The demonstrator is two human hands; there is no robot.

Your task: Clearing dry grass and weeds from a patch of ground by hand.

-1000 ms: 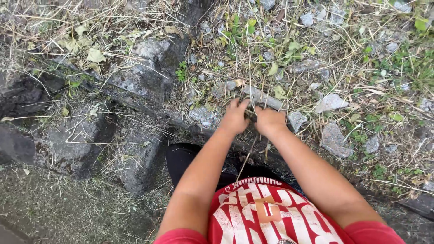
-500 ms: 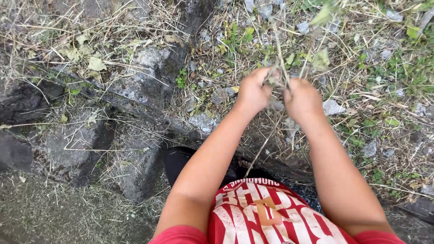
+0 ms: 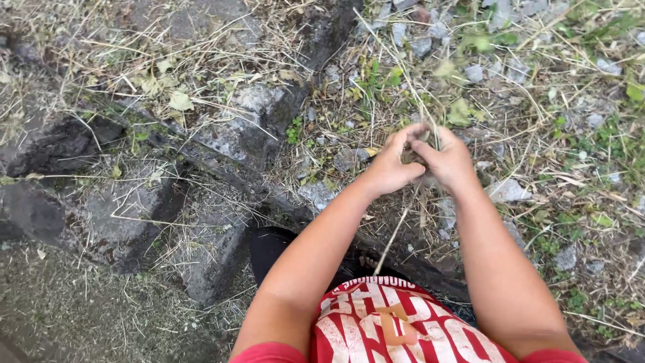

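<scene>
- My shirt [image 3: 396,329], below my hands, is red with cracked white lettering and an orange-tan mark in the middle
- The stems [image 3: 411,144] clutched between my left hand [image 3: 390,165] and right hand [image 3: 447,161] are straw-tan, with blurred pale green leaves just above
- The stone blocks [image 3: 222,141] left of my hands are dark grey, blotched with lighter grey
- The gravel [image 3: 507,191] right of my hands is pale grey among green weeds

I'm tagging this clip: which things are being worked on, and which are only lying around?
In hand:
left hand
right hand
dry weed stalks, gripped by both hands

Lying about:
grey stones
dark rock slabs
fallen leaf
</scene>
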